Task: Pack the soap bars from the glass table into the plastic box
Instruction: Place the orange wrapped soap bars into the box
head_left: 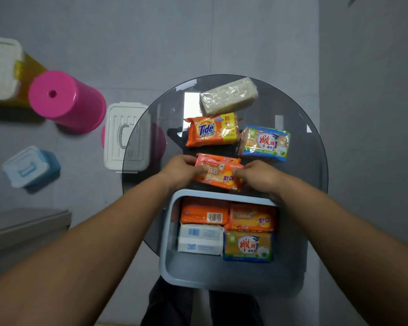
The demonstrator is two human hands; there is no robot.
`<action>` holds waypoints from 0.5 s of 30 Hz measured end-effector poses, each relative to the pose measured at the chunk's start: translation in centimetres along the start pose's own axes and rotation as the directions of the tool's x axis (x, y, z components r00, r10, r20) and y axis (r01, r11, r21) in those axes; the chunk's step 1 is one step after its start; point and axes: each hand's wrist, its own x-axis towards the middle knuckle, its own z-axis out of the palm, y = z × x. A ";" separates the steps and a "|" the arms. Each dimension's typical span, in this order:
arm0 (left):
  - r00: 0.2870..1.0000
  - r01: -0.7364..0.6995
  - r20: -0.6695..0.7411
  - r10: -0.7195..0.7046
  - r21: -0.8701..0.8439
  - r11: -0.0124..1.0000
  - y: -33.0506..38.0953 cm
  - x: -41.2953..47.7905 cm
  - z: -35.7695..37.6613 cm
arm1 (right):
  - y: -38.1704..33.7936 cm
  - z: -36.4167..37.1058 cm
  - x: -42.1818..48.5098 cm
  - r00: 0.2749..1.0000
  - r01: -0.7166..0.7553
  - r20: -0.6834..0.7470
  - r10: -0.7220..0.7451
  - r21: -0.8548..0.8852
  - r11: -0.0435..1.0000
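At the centre of the frame, both hands hold one orange soap bar (218, 171) just above the far rim of the plastic box (169, 234). The left hand (183, 170) has its grip closed on the bar's left end, and the right hand (257, 176) has its grip closed on the right end, thumbs lying on the wrapper's top.

The box sits on the near part of the round glass desk (299, 128), in the lower middle of the frame. Four bars already lie flat inside it: an orange one (204, 211), an orange-yellow one (252, 218), a white one (199, 240) and a yellow one with blue edging (249, 247).

Three bars rest on the glass beyond the hands: a Tide bar (211, 130), a clear-wrapped pale bar (229, 96) above it, and a blue-and-green wrapped bar (265, 143) to the right.

On the floor at left stand a pink stool (66, 101) and a white lid (125, 140).
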 end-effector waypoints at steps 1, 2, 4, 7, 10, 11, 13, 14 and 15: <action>1.000 -0.007 0.010 0.007 -0.024 1.000 0.0 0.1 0.0 | 0.0 0.1 0.1 1.000 0.016 -0.007 -0.015 0.044 0.999; 1.000 -0.018 0.010 0.019 -0.044 0.999 0.0 0.2 0.0 | 0.1 0.2 0.1 0.999 0.035 -0.021 -0.034 0.076 0.996; 0.998 -0.060 0.010 0.061 -0.060 0.996 0.0 0.3 0.0 | 0.0 0.5 0.4 0.997 0.066 -0.058 -0.059 0.114 0.991; 0.996 -0.080 0.031 0.081 -0.042 0.996 -0.1 0.3 -0.2 | -0.1 0.8 0.8 0.995 0.057 -0.085 -0.045 0.137 0.989; 0.998 -0.047 0.046 0.048 -0.033 0.998 0.0 0.5 -0.7 | -0.1 0.8 0.8 0.993 0.057 -0.113 -0.037 0.180 0.982; 0.998 -0.038 0.042 0.038 -0.020 0.999 0.1 0.7 -0.8 | -0.1 0.8 0.8 0.992 0.049 -0.125 -0.026 0.183 0.982; 0.999 -0.014 0.036 0.015 -0.010 1.000 0.3 1.0 -1.1 | -0.1 0.9 1.0 0.991 0.005 -0.130 0.019 0.179 0.984; 0.999 0.001 0.040 0.000 -0.027 1.000 0.3 1.2 -1.1 | -0.2 1.0 1.2 0.993 -0.021 -0.114 0.043 0.185 0.982; 0.999 0.015 0.050 -0.013 -0.045 0.999 0.3 1.4 -1.1 | -0.4 1.1 1.3 0.994 -0.038 -0.091 0.058 0.207 0.978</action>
